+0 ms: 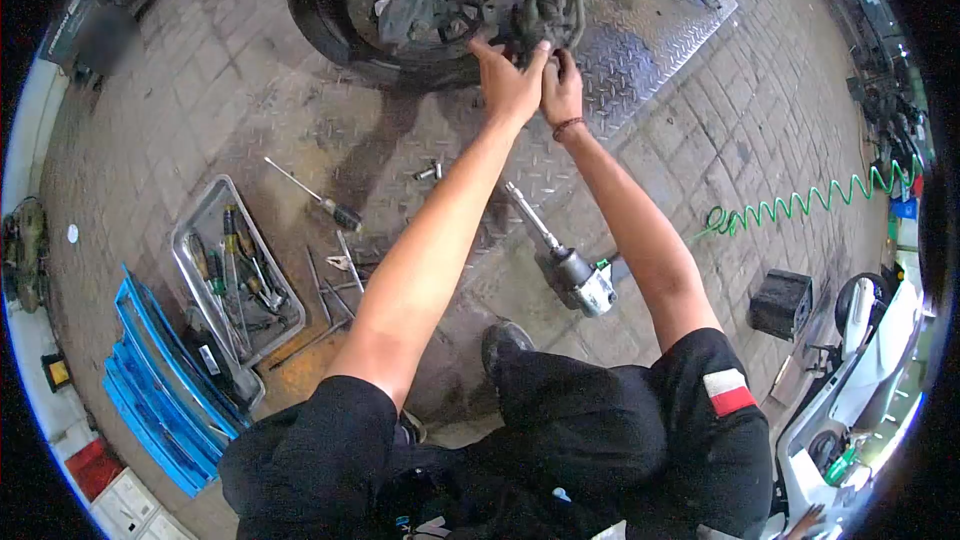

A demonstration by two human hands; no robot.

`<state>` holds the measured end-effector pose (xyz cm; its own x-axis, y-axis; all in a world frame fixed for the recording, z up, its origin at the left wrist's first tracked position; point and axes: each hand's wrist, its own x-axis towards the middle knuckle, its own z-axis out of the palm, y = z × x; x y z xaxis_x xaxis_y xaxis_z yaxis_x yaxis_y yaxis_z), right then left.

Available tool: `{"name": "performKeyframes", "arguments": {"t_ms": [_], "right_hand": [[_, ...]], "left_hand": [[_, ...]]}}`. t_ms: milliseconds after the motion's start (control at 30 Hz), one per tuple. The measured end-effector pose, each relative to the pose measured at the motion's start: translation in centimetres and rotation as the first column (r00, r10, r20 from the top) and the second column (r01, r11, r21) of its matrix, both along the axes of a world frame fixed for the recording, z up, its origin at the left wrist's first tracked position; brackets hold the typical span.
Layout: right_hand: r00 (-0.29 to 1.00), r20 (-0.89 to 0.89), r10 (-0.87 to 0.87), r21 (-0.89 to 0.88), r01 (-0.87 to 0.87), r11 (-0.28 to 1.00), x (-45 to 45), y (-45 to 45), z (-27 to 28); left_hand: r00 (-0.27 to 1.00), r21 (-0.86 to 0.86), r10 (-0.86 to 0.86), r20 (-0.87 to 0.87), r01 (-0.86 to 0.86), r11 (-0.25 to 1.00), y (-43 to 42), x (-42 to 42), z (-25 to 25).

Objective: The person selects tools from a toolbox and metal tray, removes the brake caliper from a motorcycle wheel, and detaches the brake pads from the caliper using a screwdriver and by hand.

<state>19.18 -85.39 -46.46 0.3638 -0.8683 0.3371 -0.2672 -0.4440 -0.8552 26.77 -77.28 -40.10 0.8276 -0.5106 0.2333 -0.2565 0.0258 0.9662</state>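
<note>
One dark part (545, 18) is seen at the upper middle of the frame, beside one wheel (325, 20). Its long axis runs roughly up and down the frame, with the lower end pointed towards two hands. That end is touched by the left hand (515, 85), whose thumb and fingers are spread apart, and by the right hand (563, 90), whose fingers are curled against it. How firmly it is gripped cannot be told. One bracelet (568, 126) is worn at the right wrist.

Below the hands, one impact wrench (580, 280) is laid on the ground, its long socket end pointed to the upper left. One screwdriver (341, 213) and two small sockets (426, 174) are seen left of it. At the lower left, a metal tray (184, 240) is filled with overlapping tools, beside blue panels (160, 390); a white label (209, 358) there is too small to read. One green coiled hose (790, 206) and one black box (782, 302) are seen at the right.
</note>
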Motion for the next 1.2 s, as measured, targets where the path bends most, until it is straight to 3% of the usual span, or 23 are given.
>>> {"name": "performKeyframes", "arguments": {"t_ms": [33,67,100,133,167,233,267,333,367,400,467,533,633,700,767,800,833,900,967,1033,1100,1167,1200], "right_hand": [[0.999,0.024,-0.027,-0.131,0.030,0.991,-0.1,-0.5,-0.2],[0.996,0.071,0.044,0.050,-0.048,0.998,-0.9,-1.1,-0.2],[0.968,0.218,0.124,0.349,-0.196,0.916,-2.4,0.5,1.7],[0.934,0.346,0.090,0.604,-0.295,0.740,-3.8,2.2,3.8],[0.922,0.374,0.100,0.658,-0.340,0.672,-5.1,2.3,4.4],[0.918,0.393,0.047,0.811,-0.370,0.453,-7.8,4.1,8.8],[0.899,0.432,0.068,0.840,-0.429,0.331,-9.5,4.6,9.8],[0.851,0.508,0.131,0.855,-0.517,0.042,-12.2,4.7,11.2],[0.702,0.664,0.256,0.745,-0.648,-0.157,-13.0,4.5,11.3],[0.692,0.666,0.279,0.745,-0.636,-0.200,-13.3,5.1,12.1],[0.688,0.652,0.320,0.758,-0.604,-0.246,-13.4,6.8,13.9],[0.660,0.722,0.206,0.683,-0.635,-0.360,-12.8,8.1,15.1],[0.588,0.751,0.300,0.660,-0.685,-0.309,-11.7,9.3,16.3],[0.598,0.743,0.300,0.669,-0.672,-0.317,-11.4,9.8,16.6],[0.675,0.675,0.298,0.737,-0.631,-0.241,-11.2,11.1,17.3],[0.774,0.606,0.184,0.795,-0.580,-0.179,-10.8,12.1,18.0],[0.773,0.609,0.177,0.793,-0.583,-0.179,-10.4,13.0,18.3],[0.877,0.401,0.266,0.839,-0.468,0.277,-9.9,14.4,18.7],[0.883,0.428,0.190,0.807,-0.469,0.360,-10.2,15.3,18.7],[0.953,0.249,0.171,0.576,-0.288,0.765,-9.7,16.6,20.0],[0.936,0.261,0.234,0.465,-0.335,0.820,-10.8,16.6,19.7],[0.932,0.102,0.348,0.127,-0.359,0.925,-11.8,16.3,18.8],[0.917,0.017,0.398,0.124,-0.397,0.909,-12.8,15.7,18.6]], "left_hand": [[0.993,-0.041,-0.050,-0.106,0.046,0.998,-0.4,0.0,0.1],[0.933,-0.311,-0.184,-0.309,0.083,0.947,-0.5,-0.5,0.0],[0.888,-0.065,-0.141,-0.438,0.125,0.990,0.8,-0.1,0.6],[0.839,-0.191,-0.230,-0.492,0.154,0.969,2.3,0.1,0.4],[0.787,-0.326,-0.322,-0.526,0.163,0.931,3.5,0.6,0.3],[0.776,-0.356,-0.363,-0.516,0.191,0.915,5.0,1.8,-2.3],[0.732,-0.406,-0.476,-0.488,0.293,0.866,5.6,2.5,-3.3],[0.656,-0.423,-0.535,-0.532,0.341,0.840,7.0,1.0,-0.2],[0.584,-0.444,-0.594,-0.553,0.397,0.803,7.4,0.4,1.3],[0.479,-0.478,-0.711,-0.514,0.529,0.701,6.8,0.4,1.3],[0.415,-0.596,-0.767,-0.490,0.482,0.642,7.5,-1.9,6.2],[0.371,-0.700,-0.823,-0.430,0.439,0.563,7.9,-2.0,9.6],[0.398,-0.626,-0.849,-0.348,0.576,0.526,8.3,-1.8,11.1],[0.213,-0.712,-0.853,-0.476,0.477,0.516,8.6,-1.7,11.2],[0.210,-0.715,-0.841,-0.499,0.450,0.536,9.0,-1.8,11.0],[0.248,-0.707,-0.815,-0.523,0.409,0.578,9.3,-1.8,11.1],[0.285,-0.698,-0.787,-0.547,0.365,0.617,9.7,-1.8,11.4],[0.281,-0.689,-0.788,-0.547,0.382,0.615,10.3,-1.6,11.8],[0.339,-0.627,-0.793,-0.506,0.488,0.608,10.5,-1.4,11.9],[0.335,-0.623,-0.789,-0.514,0.487,0.612,10.6,-1.4,12.6],[0.333,-0.617,-0.784,-0.524,0.486,0.619,10.9,-1.5,13.3],[0.335,-0.658,-0.781,-0.528,0.421,0.625,11.3,-1.8,13.9],[0.336,-0.658,-0.781,-0.526,0.421,0.625,11.4,-1.8,14.2]]}}
